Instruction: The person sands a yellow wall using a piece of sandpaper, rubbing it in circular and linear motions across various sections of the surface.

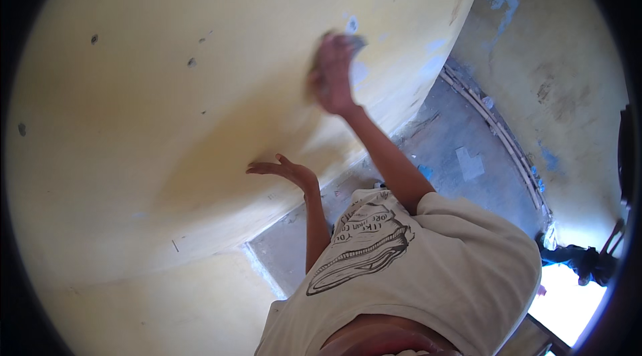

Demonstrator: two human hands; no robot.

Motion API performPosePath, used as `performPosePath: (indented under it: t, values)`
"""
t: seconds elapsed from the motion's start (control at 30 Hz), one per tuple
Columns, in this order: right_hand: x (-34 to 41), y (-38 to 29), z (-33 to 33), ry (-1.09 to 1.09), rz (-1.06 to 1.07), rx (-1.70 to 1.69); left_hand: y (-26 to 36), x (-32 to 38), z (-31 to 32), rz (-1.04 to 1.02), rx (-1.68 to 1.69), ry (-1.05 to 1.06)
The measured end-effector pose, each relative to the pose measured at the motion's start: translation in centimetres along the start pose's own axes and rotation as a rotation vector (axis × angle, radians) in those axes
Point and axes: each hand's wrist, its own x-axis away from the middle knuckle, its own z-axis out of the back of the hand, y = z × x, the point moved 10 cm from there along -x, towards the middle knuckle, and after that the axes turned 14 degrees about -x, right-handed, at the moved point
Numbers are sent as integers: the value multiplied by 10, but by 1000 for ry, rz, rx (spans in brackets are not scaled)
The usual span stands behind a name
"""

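Note:
My right hand (pixel 333 72) is raised against a cream-yellow painted wall (pixel 150 90) and is blurred by motion. It grips a flat, greyish piece (pixel 357 44), perhaps sandpaper; blur hides its exact kind. A pale patch with a dark hole (pixel 352 24) lies just beyond the fingers. Lower and to the left, my left hand (pixel 286 170) is at the wall with its fingers stretched out and its thumb apart, holding nothing. Whether its fingertips touch the wall I cannot tell. Shadows of my arms fall across the wall.
Several small holes (pixel 191 62) mark the wall. On the grey floor (pixel 431 125) lie a pale sheet (pixel 470 163) and a blue scrap (pixel 425 171). Long poles (pixel 494 128) run along the base of another stained wall (pixel 556 75). Dark items (pixel 582 260) stand by a bright opening at lower right.

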Motion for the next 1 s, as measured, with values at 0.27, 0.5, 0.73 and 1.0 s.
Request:
performPosePath:
  t: [0.27,0.5,0.73,1.0]
  values:
    - [-26,72,59,344,-382,-8,22,26,-38,54,81,-64]
    - [-20,94,90,293,-86,-265,32,24,-28,66,-54,-12]
    - [-47,68,81,393,-312,0,72,28,-21,-68,-128,-85]
    - [-42,157,151,515,-259,-216,86,8,-46,-148,-194,-57]
